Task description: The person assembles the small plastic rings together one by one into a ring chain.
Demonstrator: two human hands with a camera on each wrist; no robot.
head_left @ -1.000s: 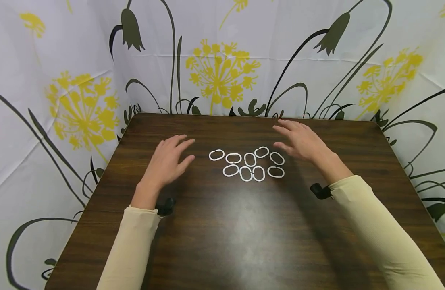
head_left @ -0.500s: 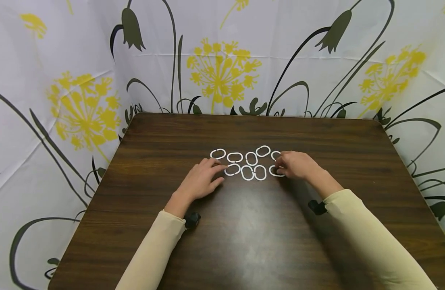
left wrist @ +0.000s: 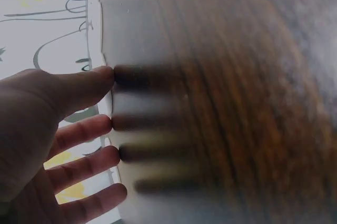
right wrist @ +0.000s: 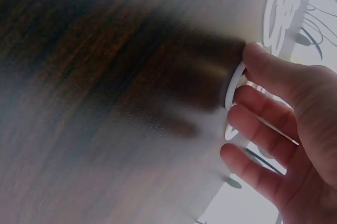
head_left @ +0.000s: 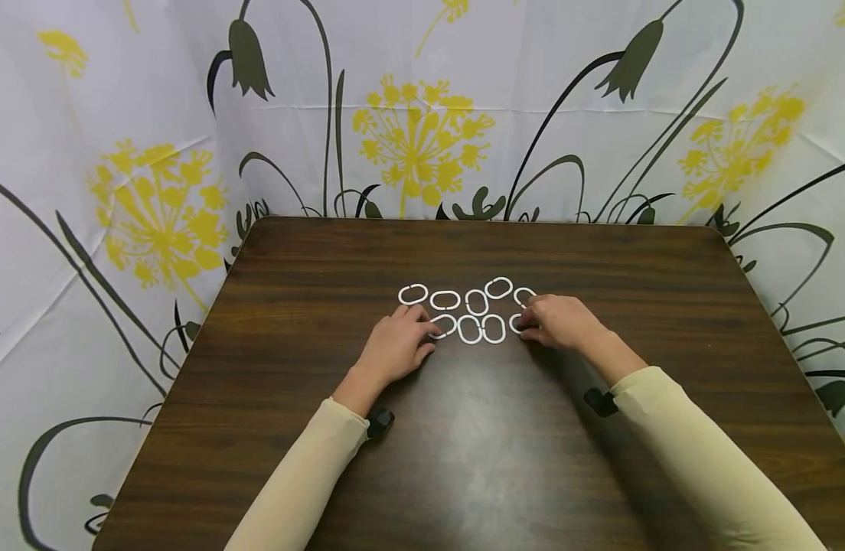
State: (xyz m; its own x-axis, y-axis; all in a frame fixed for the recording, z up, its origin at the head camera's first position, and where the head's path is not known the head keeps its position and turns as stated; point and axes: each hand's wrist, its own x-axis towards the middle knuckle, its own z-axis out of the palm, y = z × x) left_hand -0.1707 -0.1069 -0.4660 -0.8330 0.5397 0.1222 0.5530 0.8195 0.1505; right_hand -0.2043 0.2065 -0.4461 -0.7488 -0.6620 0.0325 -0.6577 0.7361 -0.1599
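Several white oval shower curtain rings (head_left: 494, 329), each with a small gap, lie loosely grouped on the dark table. My left hand (head_left: 397, 344) is at the group's left side, its fingertips touching the near-left ring (head_left: 445, 327); in the left wrist view, the thumb (left wrist: 100, 79) and spread fingers (left wrist: 84, 129) meet the tabletop. At the right end, my right hand (head_left: 560, 321) holds the near-right ring (head_left: 515, 324) between thumb and index finger, partly hiding it. The right wrist view shows that ring (right wrist: 233, 87) along the thumb and fingertips. A further ring (head_left: 523, 295) is partly covered by this hand.
The wood-patterned table (head_left: 477, 459) ends at a back edge, close to a white curtain (head_left: 533, 138) printed with flowers. Other rings (head_left: 412, 294) lie beyond and between the hands. Black wrist cameras (head_left: 381, 422) are strapped under both sleeves.
From hovering apart, both hands have come down and inward to the rings. The left hand has moved right, the right hand nearer and lower, its thumb and index closing at a ring.
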